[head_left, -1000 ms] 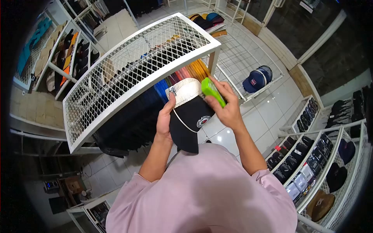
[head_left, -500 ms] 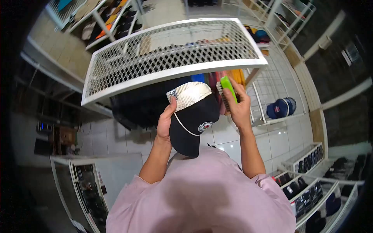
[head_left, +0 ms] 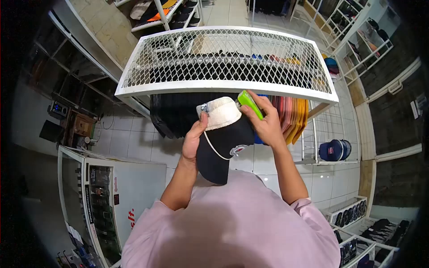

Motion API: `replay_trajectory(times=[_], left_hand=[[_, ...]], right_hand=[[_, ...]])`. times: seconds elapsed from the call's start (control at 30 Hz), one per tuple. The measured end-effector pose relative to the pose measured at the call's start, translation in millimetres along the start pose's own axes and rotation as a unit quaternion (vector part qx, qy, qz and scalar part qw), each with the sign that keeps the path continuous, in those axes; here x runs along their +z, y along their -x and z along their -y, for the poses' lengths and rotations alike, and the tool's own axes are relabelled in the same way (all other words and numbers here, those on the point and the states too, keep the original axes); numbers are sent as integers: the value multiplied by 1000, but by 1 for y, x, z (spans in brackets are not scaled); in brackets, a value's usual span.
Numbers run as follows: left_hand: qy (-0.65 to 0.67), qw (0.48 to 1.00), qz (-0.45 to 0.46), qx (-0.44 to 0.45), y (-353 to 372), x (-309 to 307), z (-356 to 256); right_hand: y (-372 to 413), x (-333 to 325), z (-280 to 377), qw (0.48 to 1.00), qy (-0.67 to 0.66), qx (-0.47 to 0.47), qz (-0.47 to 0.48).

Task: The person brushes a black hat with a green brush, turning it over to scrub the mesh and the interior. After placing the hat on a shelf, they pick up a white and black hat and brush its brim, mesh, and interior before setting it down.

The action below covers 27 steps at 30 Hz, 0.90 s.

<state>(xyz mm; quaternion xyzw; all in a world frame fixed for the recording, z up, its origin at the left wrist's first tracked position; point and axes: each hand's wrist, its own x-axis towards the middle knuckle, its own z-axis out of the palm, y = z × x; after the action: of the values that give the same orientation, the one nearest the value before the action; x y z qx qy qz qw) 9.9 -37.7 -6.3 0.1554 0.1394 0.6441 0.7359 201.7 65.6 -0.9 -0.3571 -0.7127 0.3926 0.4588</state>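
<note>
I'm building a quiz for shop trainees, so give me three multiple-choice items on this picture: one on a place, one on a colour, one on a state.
1. Where is the green plastic brush?
A) on the floor
B) up against the black cap with a white mesh back
C) in a pocket

2. What colour is the cap's brim?
A) red
B) yellow
C) black

3. What is the left hand doing?
A) gripping the cap
B) hanging empty
C) pointing away

Answers:
1 B, the right hand holds it against the cap's crown.
2 C, the brim pointing down toward the person shows black.
3 A, its thumb lies over the cap's side, holding it up.
</note>
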Motion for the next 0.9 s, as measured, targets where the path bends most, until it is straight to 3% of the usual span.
replay_trajectory(times=[0.07, 0.1, 0.23, 0.3, 0.37, 0.43, 0.5, 0.57, 0.63, 0.67, 0.7, 0.77, 0.8, 0.9], left_hand=[[-25, 999, -26, 33, 2, 0, -14], [-24, 998, -22, 44, 0, 0, -21], [-83, 993, -5, 78, -1, -28, -42], [-92, 991, -33, 87, 5, -21, -55], [-78, 987, -35, 139, 12, -16, -70], [-105, 973, -67, 195, 15, -24, -86], [-125, 952, -76, 268, 23, -15, -100], [-138, 938, -103, 300, 20, -22, -112], [-109, 924, -79, 358, 11, -16, -114], [-91, 924, -80, 362, 9, -18, -116], [-92, 923, -80, 364, 10, -21, -114], [-159, 891, -128, 405, 12, -29, -111], [-133, 907, -98, 386, 17, -35, -115], [-224, 904, -67, 358, 33, -51, -133]], right_hand=[[-13, 2, 2, 997, 57, 3, -47], [-14, 1, 7, 998, -31, 18, -53], [-21, 31, 38, 992, -48, -110, 24], [-34, 55, 24, 996, -52, -55, 37], [-43, 66, -3, 1000, 30, -2, 3], [-39, 71, -14, 992, -120, 41, -14], [-28, 70, -1, 918, -359, 158, 52], [-19, 77, 5, 856, -447, 210, 155], [-13, 105, 14, 792, -505, 320, 126], [-14, 110, -6, 709, -577, 366, 175], [-12, 114, -24, 680, -604, 376, 180], [-21, 118, -13, 700, -599, 370, 122], [-28, 117, -8, 717, -585, 371, 82], [-49, 92, -12, 777, -513, 351, 97]])
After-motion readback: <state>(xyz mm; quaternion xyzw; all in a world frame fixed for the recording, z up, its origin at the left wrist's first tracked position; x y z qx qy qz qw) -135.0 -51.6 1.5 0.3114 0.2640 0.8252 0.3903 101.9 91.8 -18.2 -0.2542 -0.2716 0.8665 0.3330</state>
